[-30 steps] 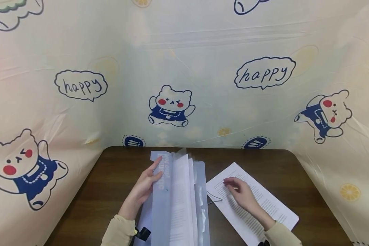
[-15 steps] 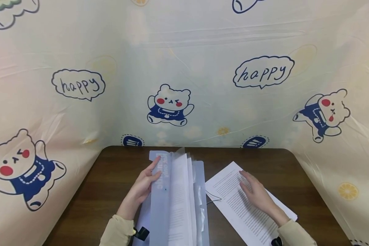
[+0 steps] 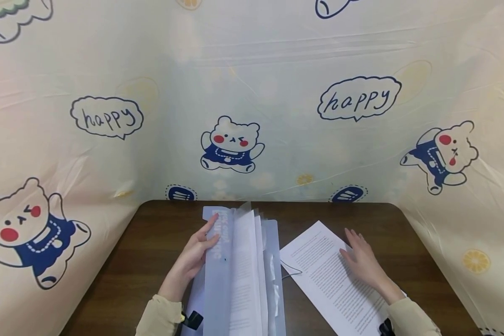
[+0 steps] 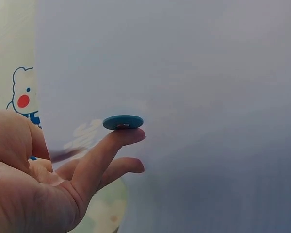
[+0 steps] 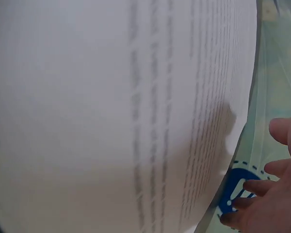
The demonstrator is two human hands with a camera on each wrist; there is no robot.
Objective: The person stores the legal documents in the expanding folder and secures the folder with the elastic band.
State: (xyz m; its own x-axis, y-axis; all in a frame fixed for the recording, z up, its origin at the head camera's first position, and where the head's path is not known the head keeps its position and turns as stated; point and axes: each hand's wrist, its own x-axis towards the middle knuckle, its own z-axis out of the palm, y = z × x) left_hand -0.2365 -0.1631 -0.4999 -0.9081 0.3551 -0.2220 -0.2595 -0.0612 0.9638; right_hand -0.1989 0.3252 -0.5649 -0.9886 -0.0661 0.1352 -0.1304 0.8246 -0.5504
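Observation:
A light-blue expanding file folder (image 3: 217, 289) stands open on the table, with white printed sheets (image 3: 242, 266) between its dividers. My left hand (image 3: 193, 254) pinches the folder's front flap near its upper left edge. In the left wrist view, a teal round button (image 4: 122, 121) sits on the flap, right at a fingertip. To the right of the folder lies a stack of printed paper (image 3: 319, 275), turned at a slant. Over the stack's right edge is my right hand (image 3: 363, 261), fingers spread and holding nothing; the right wrist view shows it beside the paper's edge (image 5: 242, 97).
A thin grey cord (image 3: 293, 270) loops from the folder's right side onto the paper stack. The dark wooden table (image 3: 126, 261) ends at a printed cloth curtain (image 3: 285, 149) on the back and both sides.
My right hand has moved right across the paper stack, from its upper left part to its right edge, and its fingers have straightened. The left hand keeps its hold on the folder flap.

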